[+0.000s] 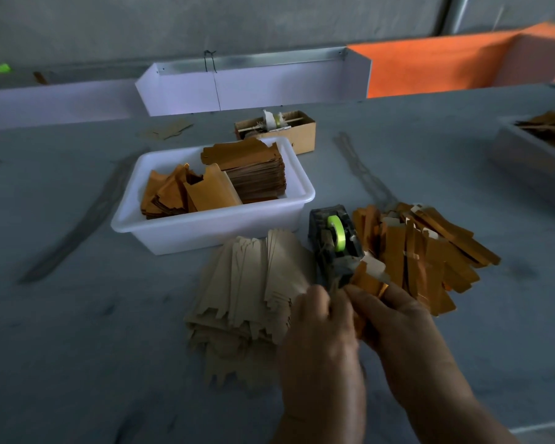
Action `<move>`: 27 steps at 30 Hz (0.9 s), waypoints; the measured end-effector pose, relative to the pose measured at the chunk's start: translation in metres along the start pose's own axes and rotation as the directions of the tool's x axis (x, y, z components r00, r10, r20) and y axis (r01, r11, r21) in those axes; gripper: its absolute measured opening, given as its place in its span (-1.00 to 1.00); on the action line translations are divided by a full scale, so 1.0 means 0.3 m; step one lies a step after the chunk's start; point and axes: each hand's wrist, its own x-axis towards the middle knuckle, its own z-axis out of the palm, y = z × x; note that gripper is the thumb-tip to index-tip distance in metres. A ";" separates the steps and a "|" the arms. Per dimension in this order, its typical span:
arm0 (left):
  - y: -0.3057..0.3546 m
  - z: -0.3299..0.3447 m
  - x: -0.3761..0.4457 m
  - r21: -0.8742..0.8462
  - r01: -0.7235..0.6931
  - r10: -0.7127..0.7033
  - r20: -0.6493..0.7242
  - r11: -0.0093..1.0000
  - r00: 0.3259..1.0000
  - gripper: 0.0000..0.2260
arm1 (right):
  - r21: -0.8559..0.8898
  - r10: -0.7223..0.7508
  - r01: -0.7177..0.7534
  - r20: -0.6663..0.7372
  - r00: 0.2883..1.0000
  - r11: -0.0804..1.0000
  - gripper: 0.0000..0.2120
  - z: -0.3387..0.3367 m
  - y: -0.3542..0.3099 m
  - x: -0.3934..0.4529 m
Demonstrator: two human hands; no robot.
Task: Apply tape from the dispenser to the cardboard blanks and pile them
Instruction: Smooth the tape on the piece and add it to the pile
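Two hands work at the near end of the tape dispenser [334,243], on a wide grey table [77,331]. Largest first: the table has open room near left and far right. A white tub [212,225] sits behind and left of the dispenser, holding stacked gold blanks [257,174]. A fanned pale stack of blanks [247,283], plain side up, lies between the tub and the hands, touching the dispenser's left side. A loose gold pile [423,248], likely the taped ones, spreads right of the dispenser. A small cardboard box [289,129] sits far back, well apart.

Step in hand, judged: taping one blank at the cutter. Right hand [394,325] grips a folded gold blank [369,280], fingers curled round it, its top end at the dispenser's front. Left hand [318,315] has fingers curled at the cutter, probably pinching the tape end; blur hides the tape itself, so I cannot tell what it holds. Green tape roll [335,232] sits upright in the dispenser.

Next move probably calls for pulling tape across the blank's seam, tearing down against the cutter blade, pressing it flat, then dropping the blank on the gold pile to the right.

Edges: the cutter's teeth are just beside the fingertips. Room is tight, with stacks crowding both sides of the dispenser; the clear path runs right and toward the body.
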 end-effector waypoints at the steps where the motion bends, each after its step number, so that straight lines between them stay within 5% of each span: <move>1: -0.011 -0.018 0.013 -0.150 0.093 -0.092 0.015 0.984 0.996 -0.69 | 0.034 0.009 -0.010 0.022 1.000 0.999 -0.89 -0.003 -0.003 0.000; 2: -0.021 -0.032 0.030 -0.320 0.230 -0.214 0.085 0.919 0.973 -0.77 | 0.052 0.006 -0.009 0.042 0.999 0.999 -0.89 -0.002 -0.006 -0.001; 4: -0.053 -0.043 0.051 -0.600 0.543 -0.378 0.391 0.587 0.839 -0.87 | 0.010 -0.036 0.035 0.063 0.997 0.999 -0.91 0.000 -0.004 -0.004; 6: -0.081 -0.056 0.061 -0.609 0.691 -0.350 0.596 0.390 0.723 -0.93 | -0.087 -0.075 0.081 0.072 0.995 0.993 -0.91 0.001 -0.003 -0.007; 9: -0.098 -0.067 0.067 -0.641 0.724 -0.349 0.637 0.255 0.687 -0.98 | -0.191 -0.118 0.131 0.081 0.990 0.973 -0.85 -0.018 -0.013 -0.001; 14: -0.142 -0.067 0.089 -0.712 0.694 -0.459 0.585 0.104 0.668 -0.94 | -0.350 -0.347 0.291 -0.107 0.932 0.890 -0.89 -0.088 -0.053 0.055; 17: -0.143 -0.070 0.099 -0.729 0.681 -0.429 0.638 -0.070 0.639 -0.89 | -0.403 -0.328 0.272 -0.077 0.941 0.874 -0.87 -0.101 -0.056 0.095; 20: -0.138 -0.065 0.105 -0.712 0.694 -0.432 0.662 -0.108 0.612 -0.87 | -0.456 -0.276 0.240 -0.013 0.961 0.857 -0.90 -0.095 -0.045 0.128; 27: -0.119 -0.041 0.124 -0.750 0.661 -0.461 0.578 0.024 0.673 -0.90 | -0.503 -0.216 0.201 0.029 0.976 0.840 -0.88 -0.075 -0.048 0.161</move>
